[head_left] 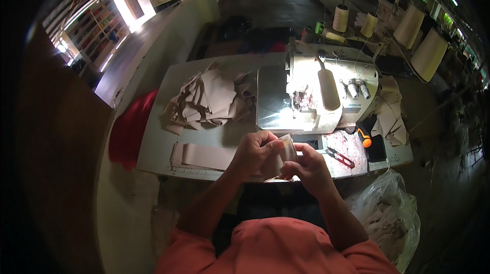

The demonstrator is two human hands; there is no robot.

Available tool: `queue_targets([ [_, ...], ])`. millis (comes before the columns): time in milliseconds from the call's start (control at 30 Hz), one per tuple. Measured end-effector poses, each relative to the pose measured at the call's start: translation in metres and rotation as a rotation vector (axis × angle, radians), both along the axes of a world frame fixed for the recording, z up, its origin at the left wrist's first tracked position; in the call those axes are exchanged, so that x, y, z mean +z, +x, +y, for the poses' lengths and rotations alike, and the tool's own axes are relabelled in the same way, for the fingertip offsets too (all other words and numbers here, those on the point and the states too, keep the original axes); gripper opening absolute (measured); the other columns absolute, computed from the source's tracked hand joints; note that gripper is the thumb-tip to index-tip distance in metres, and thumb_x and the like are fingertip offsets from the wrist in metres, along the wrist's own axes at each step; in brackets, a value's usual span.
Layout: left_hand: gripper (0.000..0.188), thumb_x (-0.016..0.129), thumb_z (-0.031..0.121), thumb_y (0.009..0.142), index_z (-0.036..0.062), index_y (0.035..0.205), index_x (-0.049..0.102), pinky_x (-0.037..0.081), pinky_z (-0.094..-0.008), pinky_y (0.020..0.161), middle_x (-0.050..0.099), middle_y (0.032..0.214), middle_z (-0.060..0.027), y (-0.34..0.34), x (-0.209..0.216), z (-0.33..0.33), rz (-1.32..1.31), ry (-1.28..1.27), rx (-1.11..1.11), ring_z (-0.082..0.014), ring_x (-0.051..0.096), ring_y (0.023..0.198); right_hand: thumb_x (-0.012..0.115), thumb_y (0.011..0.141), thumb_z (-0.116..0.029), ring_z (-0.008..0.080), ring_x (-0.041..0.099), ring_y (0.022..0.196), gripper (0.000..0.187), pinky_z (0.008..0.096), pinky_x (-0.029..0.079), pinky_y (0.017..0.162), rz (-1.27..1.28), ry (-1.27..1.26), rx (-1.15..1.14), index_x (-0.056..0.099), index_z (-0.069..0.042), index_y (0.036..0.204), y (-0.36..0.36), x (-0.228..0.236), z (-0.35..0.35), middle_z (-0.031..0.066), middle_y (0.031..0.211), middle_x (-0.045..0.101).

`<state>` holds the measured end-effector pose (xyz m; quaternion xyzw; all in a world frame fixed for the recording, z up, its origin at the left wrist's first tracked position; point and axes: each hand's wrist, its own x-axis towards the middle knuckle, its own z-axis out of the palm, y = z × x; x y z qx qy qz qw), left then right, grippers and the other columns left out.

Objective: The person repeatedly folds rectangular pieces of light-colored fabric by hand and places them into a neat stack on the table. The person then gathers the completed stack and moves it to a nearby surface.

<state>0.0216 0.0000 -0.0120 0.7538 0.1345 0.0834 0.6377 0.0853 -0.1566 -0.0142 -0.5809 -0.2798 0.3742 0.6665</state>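
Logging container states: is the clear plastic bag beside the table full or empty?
Not empty: beige scraps show through the bag's clear plastic. Cannot tell how tightly it's packed.

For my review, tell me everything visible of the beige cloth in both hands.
The beige cloth looks thin and is bent, its upper part brightly lit. The bare left hand and bare right hand both grip it, near the front edge of the white tabletop. The hands cover much of it; the number of layers is unclear.
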Motion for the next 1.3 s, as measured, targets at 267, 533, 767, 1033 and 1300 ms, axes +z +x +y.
queue_targets([
  [267, 0.02, 0.058, 0.021, 0.078, 0.001, 0.076, 0.058, 0.041, -0.0208, 0.054, 0.056, 0.065, -0.0007, 0.014, 0.004, -0.002, -0.027, 0.16, 0.023, -0.0052, 0.049, 0.061, 0.046, 0.083, -0.009, 0.0143, 0.059, 0.062, 0.03, 0.022, 0.047, 0.054, 0.153, 0.051, 0.008, 0.038, 0.003, 0.11, 0.011, -0.005, -0.001, 0.0097, 0.073, 0.057],
  [533, 0.014, 0.06, 0.013, 0.07, 0.0028, 0.079, 0.059, 0.044, -0.0302, 0.057, 0.054, 0.069, -0.0112, 0.06, -0.008, 0.008, -0.247, 0.731, 0.06, -0.026, 0.053, 0.062, 0.052, 0.079, -0.008, 0.0183, 0.06, 0.062, 0.012, 0.0256, 0.049, 0.056, 0.242, 0.078, -0.179, 0.05, 0.002, 0.085, 0.035, -0.041, 0.018, 0.0092, 0.071, 0.055],
  [767, 0.014, 0.055, 0.01, 0.069, 0.0039, 0.081, 0.058, 0.043, -0.0337, 0.064, 0.05, 0.077, -0.0094, 0.059, -0.027, 0.016, -0.341, 1.108, -0.104, -0.0254, 0.051, 0.074, 0.051, 0.081, -0.008, 0.0144, 0.058, 0.061, 0.015, 0.0227, 0.047, 0.054, 0.196, 0.17, -0.377, 0.051, 0.004, 0.09, 0.021, -0.055, 0.019, 0.0092, 0.077, 0.056],
  [1033, 0.01, 0.054, 0.005, 0.067, 0.002, 0.076, 0.053, 0.043, -0.0351, 0.063, 0.051, 0.078, -0.0106, 0.087, -0.019, 0.029, -0.32, 0.881, -0.101, -0.0267, 0.052, 0.072, 0.048, 0.082, -0.004, 0.0149, 0.059, 0.063, 0.019, 0.0222, 0.047, 0.056, 0.141, 0.121, -0.353, 0.052, 0.005, 0.098, 0.041, -0.05, 0.033, 0.0104, 0.083, 0.058],
  [1300, 0.02, 0.054, 0.003, 0.067, -0.002, 0.087, 0.052, 0.038, -0.0367, 0.085, 0.053, 0.093, -0.0183, 0.073, -0.018, 0.02, -0.393, 0.957, -0.106, -0.0302, 0.051, 0.095, 0.045, 0.083, -0.003, 0.0154, 0.058, 0.065, 0.023, 0.0237, 0.047, 0.059, 0.201, 0.127, -0.365, 0.048, 0.005, 0.104, 0.045, -0.049, 0.037, 0.0131, 0.079, 0.059],
])
